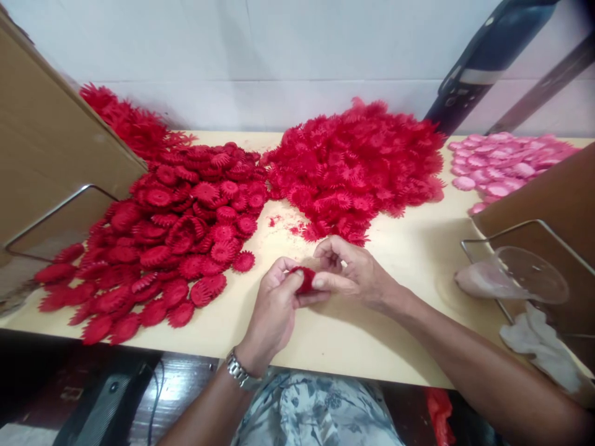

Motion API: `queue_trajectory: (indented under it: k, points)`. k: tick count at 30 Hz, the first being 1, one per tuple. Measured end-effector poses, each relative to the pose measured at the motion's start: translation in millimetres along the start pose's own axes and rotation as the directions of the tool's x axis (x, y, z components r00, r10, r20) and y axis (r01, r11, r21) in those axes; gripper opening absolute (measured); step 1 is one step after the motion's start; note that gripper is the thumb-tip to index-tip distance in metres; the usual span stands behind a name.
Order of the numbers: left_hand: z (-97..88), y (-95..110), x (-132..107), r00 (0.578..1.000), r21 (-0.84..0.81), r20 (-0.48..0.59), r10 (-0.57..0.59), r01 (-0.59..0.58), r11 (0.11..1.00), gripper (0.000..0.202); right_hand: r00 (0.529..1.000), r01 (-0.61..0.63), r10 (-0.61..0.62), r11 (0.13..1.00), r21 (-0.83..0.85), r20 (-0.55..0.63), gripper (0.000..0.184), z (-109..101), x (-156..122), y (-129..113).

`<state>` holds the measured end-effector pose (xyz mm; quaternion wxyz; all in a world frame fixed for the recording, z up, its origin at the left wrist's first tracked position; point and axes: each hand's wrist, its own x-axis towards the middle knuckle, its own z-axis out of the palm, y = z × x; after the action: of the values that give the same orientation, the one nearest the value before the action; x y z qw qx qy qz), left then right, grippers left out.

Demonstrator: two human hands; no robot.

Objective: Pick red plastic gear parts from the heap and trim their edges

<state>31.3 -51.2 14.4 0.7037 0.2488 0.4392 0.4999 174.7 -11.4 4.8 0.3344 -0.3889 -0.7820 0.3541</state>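
Above the table's front edge, in the middle of the head view, a small red fabric flower piece (305, 280) is gripped between both hands. My left hand (277, 303), with a metal watch on its wrist, is closed on it, thumb pressed on top and fingers beneath. From the other side my right hand (356, 272) has its thumb at the piece's edge and its forefinger curled above; its other fingers are partly hidden. A heap of round red flower pieces (158, 248) with notched edges lies to the left. Beyond my hands is a heap of looser, frilled red flower pieces (353, 164).
Pink discs (506, 162) lie at the back right. Cardboard boxes with wire bookends (542, 224) stand at both sides. A clear plastic cup (515, 275) and crumpled white tissue (534, 337) are at the right. More red strips (127, 121) are piled at the back left, near the wall.
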Motion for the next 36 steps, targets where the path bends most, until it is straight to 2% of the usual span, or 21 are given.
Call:
queue_trajectory:
  k: [2, 9, 14, 18, 22, 25, 28, 33, 36]
  points:
    - [0.0, 0, 1, 1.000, 0.006, 0.006, 0.003, -0.003, 1.000, 0.007, 1.000, 0.014, -0.014, 1.000, -0.017, 0.021, 0.026, 2, 0, 1]
    - [-3.8, -1, 0, 0.993, 0.007, 0.105, -0.049, 0.048, 0.999, 0.018, 0.999, 0.053, -0.052, 0.996, -0.067, 0.013, 0.016, 3, 1, 3]
    - [-8.0, -3, -3, 0.990, 0.089, 0.129, -0.048, 0.036, 0.995, 0.022, 0.992, 0.122, -0.121, 0.992, -0.042, 0.027, 0.010, 4, -1, 1]
    - [-9.7, -5, -4, 0.988, 0.148, 0.150, -0.045, 0.023, 0.989, 0.024, 0.992, 0.114, -0.112, 0.993, -0.034, 0.055, 0.012, 4, -2, -1]
    - [-8.1, -4, -2, 0.987, 0.168, 0.151, -0.049, 0.023, 0.985, 0.028, 0.985, 0.170, -0.169, 0.974, -0.147, 0.025, 0.013, 5, -2, 1]
    - [-5.5, -3, 0, 0.995, 0.190, 0.095, -0.040, 0.022, 0.982, 0.028, 0.967, 0.238, -0.256, 0.914, -0.329, -0.011, 0.015, 9, -4, 5]
    - [-2.0, -2, 1, 0.998, 0.182, 0.044, -0.055, 0.046, 0.982, 0.026, 0.951, 0.255, -0.308, 0.824, -0.506, -0.023, 0.011, 12, -5, 7]
    - [2.3, -1, -1, 0.996, 0.155, -0.009, -0.090, 0.090, 0.984, 0.023, 0.913, 0.343, -0.404, 0.698, -0.628, 0.050, 0.010, 10, -5, 8]
    - [-0.3, 0, -4, 0.993, 0.213, -0.042, -0.110, 0.116, 0.970, 0.022, 0.907, 0.291, -0.421, 0.639, -0.712, -0.007, 0.020, 0, -2, 11]
